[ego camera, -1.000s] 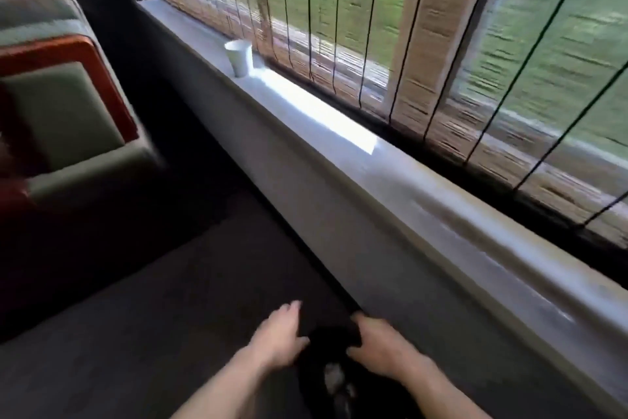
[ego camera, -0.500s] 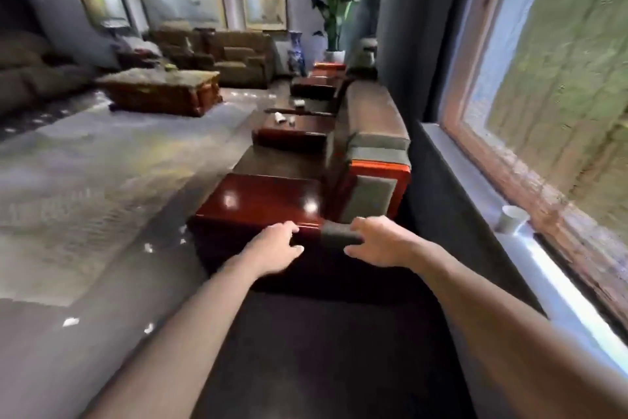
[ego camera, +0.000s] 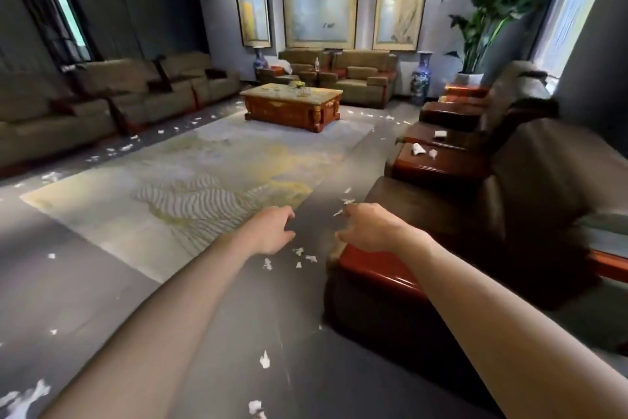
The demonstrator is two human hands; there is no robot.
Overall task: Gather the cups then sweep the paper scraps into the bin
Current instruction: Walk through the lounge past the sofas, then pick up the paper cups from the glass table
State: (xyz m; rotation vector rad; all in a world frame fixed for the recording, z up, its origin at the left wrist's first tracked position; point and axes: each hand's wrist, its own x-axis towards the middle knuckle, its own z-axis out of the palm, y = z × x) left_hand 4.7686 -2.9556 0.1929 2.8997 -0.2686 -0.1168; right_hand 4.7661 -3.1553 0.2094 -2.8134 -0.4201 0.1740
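Observation:
My left hand [ego camera: 270, 230] and my right hand [ego camera: 368, 230] reach out in front of me, both empty with fingers loosely spread. White paper scraps [ego camera: 300, 255] lie on the dark floor just below the hands, with more near my feet [ego camera: 264, 360] and along the left sofas [ego camera: 122, 148]. A white cup [ego camera: 417, 149] lies tipped on a red wooden side table [ego camera: 438, 164] at the right, next to a crumpled scrap [ego camera: 432, 153]. Another white piece [ego camera: 440, 134] sits on the seat behind it. No bin is in view.
A brown armchair [ego camera: 509, 208] with a red wooden armrest [ego camera: 370, 265] stands close on my right. A pale rug [ego camera: 204, 181] covers the middle floor, with a wooden coffee table [ego camera: 292, 106] beyond it. Sofas line the left wall and far wall. A tall plant [ego camera: 489, 11] stands at the back right.
My view has swung from the window sill with its white cup round to the whole room. Both hands stayed out in front, empty, and spread slightly apart.

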